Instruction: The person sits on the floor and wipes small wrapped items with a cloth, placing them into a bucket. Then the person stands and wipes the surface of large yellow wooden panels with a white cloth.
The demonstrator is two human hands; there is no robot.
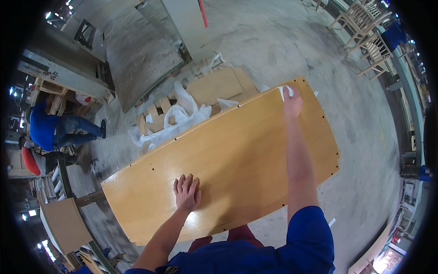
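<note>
A long varnished wooden panel [237, 150] lies flat in front of me, slanting up to the right. Small dark holes dot it near its edges, and its right end is curved. My left hand [186, 195] rests palm down on the panel's near left half, fingers stretched out and holding nothing. My right arm reaches to the far right corner. There my right hand [293, 102] is closed around a small white cloth [286, 92], pressed against the far edge. Whether it is woven cloth or folded paper is hard to make out, since the fingers cover part of it.
Beyond the panel, cardboard pieces [214, 86] and crumpled plastic wrap [175, 119] lie on the concrete floor by a pillar [187, 27]. Two people work at the left, one in a blue shirt [43, 128]. Wooden chairs [376, 48] stand far right; a brown board [66, 223] is near left.
</note>
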